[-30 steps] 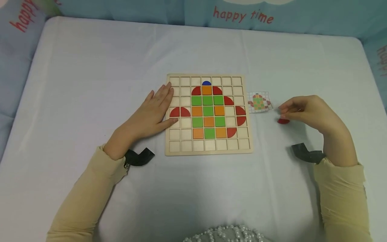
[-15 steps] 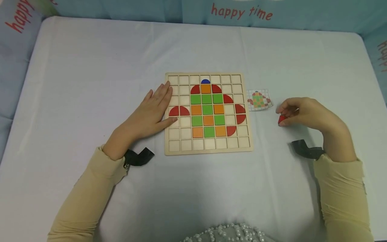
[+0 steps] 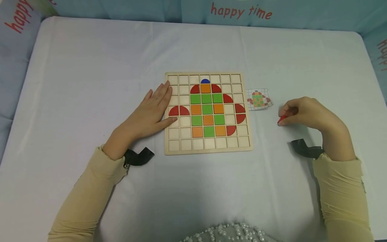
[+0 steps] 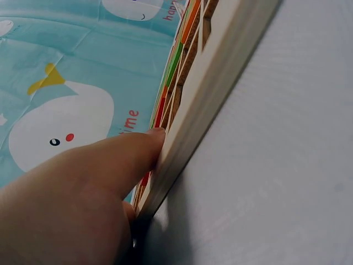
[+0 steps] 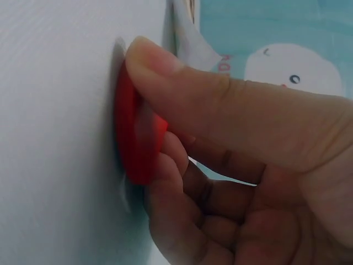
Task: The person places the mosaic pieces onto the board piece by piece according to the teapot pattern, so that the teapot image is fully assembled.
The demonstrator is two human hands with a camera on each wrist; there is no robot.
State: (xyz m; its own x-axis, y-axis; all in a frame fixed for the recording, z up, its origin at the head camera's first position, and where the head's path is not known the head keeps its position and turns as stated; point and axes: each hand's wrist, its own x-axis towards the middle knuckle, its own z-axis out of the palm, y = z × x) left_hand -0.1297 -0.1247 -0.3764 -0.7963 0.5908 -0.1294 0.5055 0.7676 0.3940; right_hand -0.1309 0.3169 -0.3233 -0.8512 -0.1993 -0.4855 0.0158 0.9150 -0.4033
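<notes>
A square wooden grid board (image 3: 198,149) lies on the white-covered table, with green and orange squares, red quarter-round pieces and a blue half-round in its cells. My left hand (image 3: 142,119) rests flat on the board's left edge, fingers straight and thumb near two red pieces (image 3: 179,111). Right of the board, low over the tablecloth, my right hand (image 3: 311,114) pinches a red curved-edged piece (image 5: 128,127) between thumb and fingertips. The fingers partly cover that piece, so its full outline is hidden. The left wrist view shows the left thumb (image 4: 121,157) against the board's rim.
A small paper pattern card (image 3: 258,99) lies against the board's right side, one corner curling up. Blue padding (image 3: 193,13) with red lettering borders the table's far side. Black wrist mounts (image 3: 306,149) stick out beside both wrists. The white tablecloth (image 3: 90,67) surrounds the board.
The red piece lay flat by the right fingertips a second ago; now it is tilted up and pinched, the fingers closed further round it. The left hand keeps its place on the board.
</notes>
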